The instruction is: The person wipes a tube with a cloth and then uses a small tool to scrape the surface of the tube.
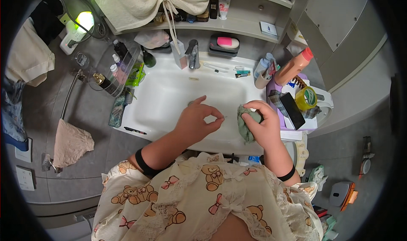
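Note:
Over the right half of the white sink [146, 92], my right hand [267, 122] grips a crumpled grey-green cloth [246, 128] between thumb and fingers. My left hand [197, 118] hovers above the basin's middle, its thumb and index fingertip pinched together in a ring, other fingers raised. A tiny pale speck shows at that pinch, too small to name. The two hands are apart, and the cloth is clear of the left fingers. Behind them stands a grey faucet [193, 56] at the sink's back edge.
Bottles fill a clear rack [131, 58] at left; a black pen [135, 130] lies on the rim. Right of the sink are a cup [263, 80], an orange bottle [294, 65], yellow tape [307, 97] and a phone [292, 110]. A soap dish [224, 51] sits behind.

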Demonstrator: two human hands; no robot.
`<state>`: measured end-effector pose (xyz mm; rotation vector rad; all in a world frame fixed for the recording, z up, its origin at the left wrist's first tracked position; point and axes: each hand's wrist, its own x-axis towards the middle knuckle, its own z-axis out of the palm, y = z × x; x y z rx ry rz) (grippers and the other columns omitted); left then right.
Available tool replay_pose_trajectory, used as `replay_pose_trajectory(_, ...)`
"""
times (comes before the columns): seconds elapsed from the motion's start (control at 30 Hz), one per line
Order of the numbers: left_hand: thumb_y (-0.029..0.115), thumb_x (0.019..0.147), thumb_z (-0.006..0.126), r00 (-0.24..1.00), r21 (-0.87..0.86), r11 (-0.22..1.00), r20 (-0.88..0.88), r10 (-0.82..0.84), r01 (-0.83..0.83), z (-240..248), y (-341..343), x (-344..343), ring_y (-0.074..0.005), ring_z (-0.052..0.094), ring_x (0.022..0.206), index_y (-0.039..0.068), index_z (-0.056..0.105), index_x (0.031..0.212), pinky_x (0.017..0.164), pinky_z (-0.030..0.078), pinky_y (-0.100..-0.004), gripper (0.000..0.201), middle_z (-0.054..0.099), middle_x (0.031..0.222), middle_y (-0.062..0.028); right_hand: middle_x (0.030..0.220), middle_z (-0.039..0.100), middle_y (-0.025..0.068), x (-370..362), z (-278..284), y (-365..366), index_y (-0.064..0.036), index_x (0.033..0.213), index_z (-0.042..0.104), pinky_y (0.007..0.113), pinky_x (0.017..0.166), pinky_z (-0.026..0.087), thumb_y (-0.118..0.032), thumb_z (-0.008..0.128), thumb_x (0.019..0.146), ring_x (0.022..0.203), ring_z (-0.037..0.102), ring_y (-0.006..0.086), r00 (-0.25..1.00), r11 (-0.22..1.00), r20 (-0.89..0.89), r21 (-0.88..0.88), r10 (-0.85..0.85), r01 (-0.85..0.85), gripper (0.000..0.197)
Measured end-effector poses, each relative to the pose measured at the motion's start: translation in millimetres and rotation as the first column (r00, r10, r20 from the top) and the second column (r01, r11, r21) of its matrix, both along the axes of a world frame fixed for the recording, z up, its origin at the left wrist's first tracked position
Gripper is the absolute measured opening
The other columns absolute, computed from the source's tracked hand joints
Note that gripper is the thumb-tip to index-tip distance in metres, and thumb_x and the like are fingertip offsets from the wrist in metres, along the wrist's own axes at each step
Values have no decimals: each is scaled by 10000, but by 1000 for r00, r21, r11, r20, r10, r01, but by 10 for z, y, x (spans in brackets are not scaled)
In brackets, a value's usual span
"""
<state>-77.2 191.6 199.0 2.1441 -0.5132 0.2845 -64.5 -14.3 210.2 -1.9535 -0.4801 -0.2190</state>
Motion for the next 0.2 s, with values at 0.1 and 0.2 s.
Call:
replay_pose_trajectory(0.1,79,681,713,972,87,995,234,32,-54,-39,41,11,-155,595,719,135,640,742,1014,310,-459,110,637,768,5,896,618,56,-29,-16,-57,-47,915,625,244,731,434,-18,650,716,823,574,151,980,993,-163,62,113,-104,202)
replay_pose_trajectory(0.2,112,672,735,917,225,971,399,-19,-77,-2,160,-5,-196,598,912,160,655,785,1021,255,-525,146,639,993,-38,905,621,41,-64,-31,-72,-51,928,627,228,742,419,-21,648,721,824,562,132,944,963,-220,164,245,-212,209)
